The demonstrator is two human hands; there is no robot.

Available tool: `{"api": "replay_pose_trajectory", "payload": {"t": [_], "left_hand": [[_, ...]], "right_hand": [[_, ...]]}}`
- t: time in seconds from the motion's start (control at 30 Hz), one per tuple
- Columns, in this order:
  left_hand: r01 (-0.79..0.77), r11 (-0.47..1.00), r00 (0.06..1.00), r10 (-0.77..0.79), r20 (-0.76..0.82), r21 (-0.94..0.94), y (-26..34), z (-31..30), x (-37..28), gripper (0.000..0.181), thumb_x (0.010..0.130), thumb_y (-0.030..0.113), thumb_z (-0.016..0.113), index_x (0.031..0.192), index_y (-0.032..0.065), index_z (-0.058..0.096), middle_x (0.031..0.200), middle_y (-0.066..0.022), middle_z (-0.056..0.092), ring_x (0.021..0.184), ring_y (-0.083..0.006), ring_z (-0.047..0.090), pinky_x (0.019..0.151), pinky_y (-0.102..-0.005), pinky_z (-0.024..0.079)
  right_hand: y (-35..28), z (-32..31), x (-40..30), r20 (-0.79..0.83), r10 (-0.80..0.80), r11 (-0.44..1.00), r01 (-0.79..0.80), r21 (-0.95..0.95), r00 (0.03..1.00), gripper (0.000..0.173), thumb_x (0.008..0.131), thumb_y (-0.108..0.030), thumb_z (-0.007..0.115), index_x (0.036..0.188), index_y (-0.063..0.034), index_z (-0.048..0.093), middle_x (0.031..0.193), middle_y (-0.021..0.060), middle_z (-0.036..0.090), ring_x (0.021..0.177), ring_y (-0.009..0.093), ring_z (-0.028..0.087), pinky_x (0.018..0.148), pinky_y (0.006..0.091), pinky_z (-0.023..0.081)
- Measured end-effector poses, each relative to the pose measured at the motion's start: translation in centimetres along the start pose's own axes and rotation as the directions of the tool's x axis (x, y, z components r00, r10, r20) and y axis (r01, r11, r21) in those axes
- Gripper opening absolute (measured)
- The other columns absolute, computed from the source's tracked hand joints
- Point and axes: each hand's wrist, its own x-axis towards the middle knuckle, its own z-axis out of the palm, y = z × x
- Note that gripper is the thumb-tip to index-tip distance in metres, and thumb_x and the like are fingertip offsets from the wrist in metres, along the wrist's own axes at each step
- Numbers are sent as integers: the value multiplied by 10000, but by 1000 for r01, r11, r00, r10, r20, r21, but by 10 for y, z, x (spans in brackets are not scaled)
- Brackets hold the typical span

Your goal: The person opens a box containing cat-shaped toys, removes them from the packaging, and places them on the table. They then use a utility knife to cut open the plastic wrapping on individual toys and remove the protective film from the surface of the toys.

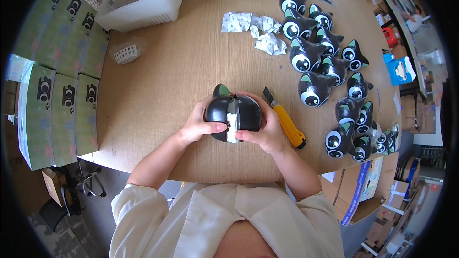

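Note:
Between my two hands is a black cat-head case with a green-lined ear, parted along a gap down its middle. Inside the gap a white packet or card shows, with a clear or silvery strip above it. My left hand grips the left half, its thumb at the gap's edge. Around the right half curls my right hand, thumb near the lower end of the white piece. To the right of that hand a yellow utility knife lies on the wooden table, blade exposed and pointing away from me.
Several wrapped black cat heads cluster at the right. Crumpled printed wrappers lie farther back, and a small plastic packet at left. Stacked green boxes line the left edge, near a white basket. An open carton stands below right.

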Motion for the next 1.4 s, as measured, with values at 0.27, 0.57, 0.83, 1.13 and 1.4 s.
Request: {"api": "replay_pose_trajectory", "payload": {"t": [0.27,0.57,0.83,1.13,1.4], "left_hand": [[12,990,1000,-12,-5,141,9,3,-1,825,732,295,820,1354,-62,411,1257,-151,539,1154,-233,533,1024,-344,404],[-222,801,972,139,189,555,27,1,1,1022,608,137,908,1459,81,343,1387,-136,474,1288,-266,475,1100,-377,363],[-281,914,960,273,67,294,17,-6,5,863,629,93,897,1330,90,394,1258,-81,503,1189,-198,510,1035,-341,416],[-305,901,919,364,-153,310,19,-21,10,888,626,97,906,1308,87,337,1225,-102,512,1159,-203,517,1011,-343,434],[-252,924,925,317,-209,287,21,-24,12,876,630,60,893,1307,90,339,1237,-105,515,1161,-207,524,1000,-342,455]], "right_hand": [[-1,-4,1,-48,-148,961,132,-241,988,752,681,-158,826,1327,-23,466,1245,136,567,1134,230,574,951,339,472],[-16,6,-2,96,-286,708,278,-649,953,820,639,-154,859,1341,-50,449,1257,168,543,1130,297,579,949,378,485],[-13,-16,-3,-156,-120,931,166,326,980,749,770,-93,769,1404,-39,374,1332,122,503,1249,264,496,1042,420,410],[-19,-29,-2,-181,-140,980,163,116,973,733,728,20,758,1368,-69,411,1253,98,507,1144,215,543,994,369,452],[-10,-31,-3,-83,-95,850,38,-526,992,721,682,-120,866,1244,-62,418,1154,121,565,1085,211,582,931,339,474]]}}
